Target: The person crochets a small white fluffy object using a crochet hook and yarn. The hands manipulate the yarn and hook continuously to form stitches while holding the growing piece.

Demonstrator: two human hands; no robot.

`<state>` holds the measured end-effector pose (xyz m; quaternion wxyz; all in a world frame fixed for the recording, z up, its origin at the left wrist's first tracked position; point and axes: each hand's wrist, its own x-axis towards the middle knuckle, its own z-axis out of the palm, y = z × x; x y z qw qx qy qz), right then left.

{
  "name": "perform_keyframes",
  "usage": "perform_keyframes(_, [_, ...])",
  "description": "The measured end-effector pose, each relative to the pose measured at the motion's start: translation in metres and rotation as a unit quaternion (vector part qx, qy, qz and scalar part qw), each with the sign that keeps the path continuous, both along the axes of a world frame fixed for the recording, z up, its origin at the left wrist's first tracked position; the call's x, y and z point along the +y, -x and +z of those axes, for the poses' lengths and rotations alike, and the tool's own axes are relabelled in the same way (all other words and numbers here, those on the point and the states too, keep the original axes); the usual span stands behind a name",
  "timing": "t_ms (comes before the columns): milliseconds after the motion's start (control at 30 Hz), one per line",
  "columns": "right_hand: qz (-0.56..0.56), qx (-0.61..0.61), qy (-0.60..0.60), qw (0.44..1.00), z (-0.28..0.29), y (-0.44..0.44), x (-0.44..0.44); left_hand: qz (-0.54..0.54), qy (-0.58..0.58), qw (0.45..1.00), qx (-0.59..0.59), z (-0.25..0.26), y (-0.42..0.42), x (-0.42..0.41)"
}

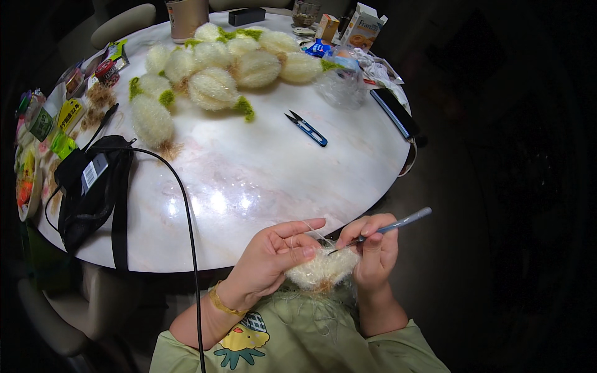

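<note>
My left hand (275, 254) pinches the left side of a fluffy cream crocheted piece (322, 272) with a brown patch at its lower edge. Pale yarn runs over my raised left index finger to the piece. In my right hand (378, 247) is a crochet hook (403, 219) with a blue-grey handle, its metal tip at the top edge of the piece. The right fingers also touch the piece's right side. Loose pale strands lie below, on the green clothing. Blue-handled thread snips (306, 128) rest on the table, blades apart.
Several cream crocheted pieces with green ends (212, 88) lie across the far table. A black cable (186, 200) crosses the left side near my left forearm. A black bag (95, 196), snack packets, a phone (394, 112) and a plastic bag (340, 88) surround the marble-look tabletop (280, 186).
</note>
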<state>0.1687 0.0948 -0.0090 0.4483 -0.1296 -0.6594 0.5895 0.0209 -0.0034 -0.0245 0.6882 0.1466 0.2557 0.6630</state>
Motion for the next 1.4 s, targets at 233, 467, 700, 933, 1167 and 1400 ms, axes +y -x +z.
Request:
perform_keyframes(233, [-0.030, -0.006, -0.165, 0.986, 0.000, -0.003, -0.004, 0.017, -0.005, 0.999, 0.037, -0.001, -0.001, -0.003])
perform_keyframes(467, [-0.050, 0.013, -0.170, 0.984, -0.003, 0.002, -0.010, 0.008, -0.026, 0.999, -0.032, -0.001, -0.002, -0.002])
perform_keyframes(700, [-0.098, 0.043, -0.096, 0.990, -0.012, 0.012, -0.019, 0.052, -0.006, 0.997, -0.055, 0.006, -0.014, -0.003])
perform_keyframes(933, [-0.151, -0.099, -0.560, 0.808, 0.005, 0.004, -0.006, 0.044, 0.030, 0.998, -0.038, 0.014, -0.012, -0.006])
perform_keyframes(1167, [-0.049, 0.032, -0.039, 0.998, 0.008, 0.011, -0.021, -0.022, -0.001, 0.997, -0.077, 0.014, 0.005, -0.010])
perform_keyframes(1400, [-0.034, -0.057, -0.085, 0.994, 0.008, 0.010, -0.016, 0.057, 0.028, 0.996, 0.058, 0.012, -0.008, -0.012])
